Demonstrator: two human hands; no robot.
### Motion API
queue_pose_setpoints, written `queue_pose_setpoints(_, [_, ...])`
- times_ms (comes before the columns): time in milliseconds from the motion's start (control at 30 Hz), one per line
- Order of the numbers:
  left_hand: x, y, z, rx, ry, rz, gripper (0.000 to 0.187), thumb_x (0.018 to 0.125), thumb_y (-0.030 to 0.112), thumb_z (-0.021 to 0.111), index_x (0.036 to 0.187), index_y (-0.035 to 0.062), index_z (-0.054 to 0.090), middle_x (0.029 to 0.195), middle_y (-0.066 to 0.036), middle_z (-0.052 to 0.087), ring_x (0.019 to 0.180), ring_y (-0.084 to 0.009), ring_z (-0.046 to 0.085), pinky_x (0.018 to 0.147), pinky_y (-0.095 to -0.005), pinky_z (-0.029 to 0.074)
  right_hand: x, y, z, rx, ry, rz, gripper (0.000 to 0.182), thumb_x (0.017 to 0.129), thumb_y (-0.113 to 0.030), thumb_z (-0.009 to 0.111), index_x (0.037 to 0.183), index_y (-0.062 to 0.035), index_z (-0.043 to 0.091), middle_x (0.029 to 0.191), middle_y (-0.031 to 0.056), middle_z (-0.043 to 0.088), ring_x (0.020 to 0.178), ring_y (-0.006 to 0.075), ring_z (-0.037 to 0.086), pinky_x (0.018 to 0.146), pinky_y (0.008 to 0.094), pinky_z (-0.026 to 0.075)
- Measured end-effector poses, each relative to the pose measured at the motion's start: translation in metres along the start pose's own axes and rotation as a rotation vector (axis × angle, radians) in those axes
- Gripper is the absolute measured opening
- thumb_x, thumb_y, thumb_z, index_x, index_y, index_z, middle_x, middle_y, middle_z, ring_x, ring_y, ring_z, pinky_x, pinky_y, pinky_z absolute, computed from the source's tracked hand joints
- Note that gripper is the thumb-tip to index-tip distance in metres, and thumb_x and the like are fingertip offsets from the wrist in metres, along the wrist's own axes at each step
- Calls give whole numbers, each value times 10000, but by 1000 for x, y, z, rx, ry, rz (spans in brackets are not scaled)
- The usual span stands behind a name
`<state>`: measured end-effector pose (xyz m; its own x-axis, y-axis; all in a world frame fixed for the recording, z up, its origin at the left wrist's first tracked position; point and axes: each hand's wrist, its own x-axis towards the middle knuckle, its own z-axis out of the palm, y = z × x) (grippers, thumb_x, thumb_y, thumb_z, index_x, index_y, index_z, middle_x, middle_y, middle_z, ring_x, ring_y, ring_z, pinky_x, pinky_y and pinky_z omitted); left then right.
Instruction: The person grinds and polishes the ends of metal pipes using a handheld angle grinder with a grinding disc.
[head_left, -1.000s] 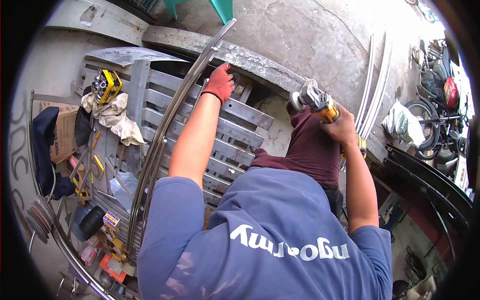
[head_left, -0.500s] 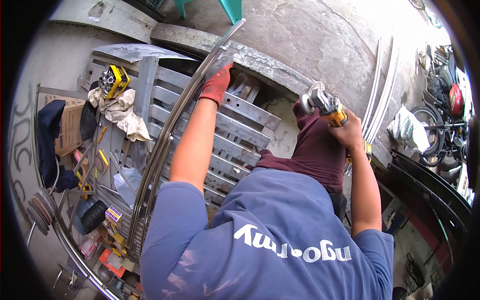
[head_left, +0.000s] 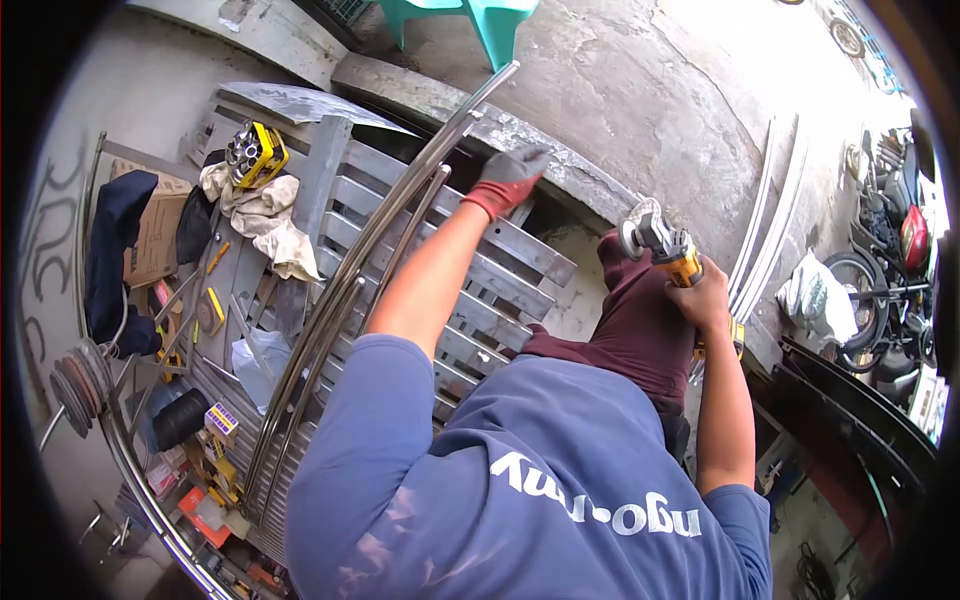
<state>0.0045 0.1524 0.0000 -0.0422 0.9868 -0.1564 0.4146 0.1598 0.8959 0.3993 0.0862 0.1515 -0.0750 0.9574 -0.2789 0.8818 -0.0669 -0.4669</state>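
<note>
My left hand point(head_left: 508, 178), in a red and grey glove, is off to the right of a bundle of shiny metal tubes point(head_left: 375, 212). Its fingers stretch out to the right, somewhat blurred, with nothing visible in them. One shorter tube point(head_left: 412, 222) lies a little apart from the bundle, its end near my wrist. My bare right hand point(head_left: 700, 296) is closed around the yellow and black body of a cordless angle grinder point(head_left: 672, 255). The grinder's disc is at the upper left, above my knee. Both tubes and bundle rest on a slatted metal frame point(head_left: 465, 262).
A teal plastic chair point(head_left: 495, 30) stands beyond the concrete ledge point(head_left: 580, 180). Light metal strips point(head_left: 770, 225) lie on the floor at right, near a white sack point(head_left: 815, 300) and motorcycles point(head_left: 880, 285). Rags point(head_left: 265, 225), a yellow box point(head_left: 262, 155) and tools crowd the left side.
My left hand has moved right, away from the tubes it was on, and a shorter tube now shows apart from the bundle. My right hand still holds the grinder; the view has shifted slightly.
</note>
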Motion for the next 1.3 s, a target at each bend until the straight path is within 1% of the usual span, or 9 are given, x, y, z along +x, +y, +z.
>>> queue_pose_setpoints(67, [-40,33,11,151,-119,142,338,1047,245,717,1315,46,774,1152,-121,798,1074,-333,720,1039,-414,551,2,-1,-2,-22,9,-2,489,693,-265,886,1045,39,734,957,277,779,974,459,777,875,495,593])
queue_pose_setpoints(133, [-124,60,5,666,392,659,358,999,206,742,1337,89,760,1068,-93,736,1059,-308,692,1033,-452,542,12,-1,0,-32,-11,-33,508,689,-279,889,1054,39,738,967,283,781,985,458,778,881,498,594])
queue_pose_setpoints(267, [-249,26,-31,849,593,422,265,965,196,736,1221,131,760,952,-75,647,970,-281,651,944,-471,522,29,-5,2,-20,-49,-77,539,675,-312,897,1052,42,744,973,294,781,988,465,776,890,502,596])
queue_pose_setpoints(367, [-357,-20,-68,858,412,-110,268,951,140,675,1205,114,757,943,-125,677,933,-329,659,894,-500,527,44,-5,2,-34,-87,-132,565,663,-331,903,1054,47,750,958,280,785,960,446,782,889,492,599])
queue_pose_setpoints(667, [-553,-83,-118,1223,835,-518,406,888,139,685,1285,76,746,1149,-215,754,1045,-436,711,970,-558,545,95,-1,-1,47,-216,-294,578,704,-300,928,1134,38,740,971,196,793,906,318,783,869,451,603])
queue_pose_setpoints(767, [-586,-96,-129,908,774,-856,474,882,157,697,1348,79,726,1232,-218,754,1145,-412,710,1016,-543,545,98,-7,6,112,-215,-389,716,718,-291,956,1294,14,658,1034,191,792,945,289,775,874,427,604])
queue_pose_setpoints(1000, [-597,-115,-149,1154,876,-301,554,920,273,698,1441,84,690,1246,-232,763,1157,-442,723,1063,-500,557,100,1,2,130,-185,-452,872,747,-269,1007,1435,-90,504,1204,204,704,1075,323,735,948,448,588])
queue_pose_setpoints(1067, [-610,-142,-142,996,708,-620,527,957,273,672,1447,82,698,1279,-261,750,1224,-456,691,1077,-504,550,94,0,-4,57,-139,-456,882,740,-318,1023,1426,-87,519,1220,243,735,1162,409,739,1010,492,578])
queue_pose_setpoints(1300, [-592,-151,-119,1090,849,-670,520,1011,252,597,1493,69,663,1291,-317,712,1198,-487,689,1049,-571,547,78,3,-15,6,-103,-433,873,744,-359,1020,1456,-112,578,1266,289,753,1251,450,718,1047,497,573])
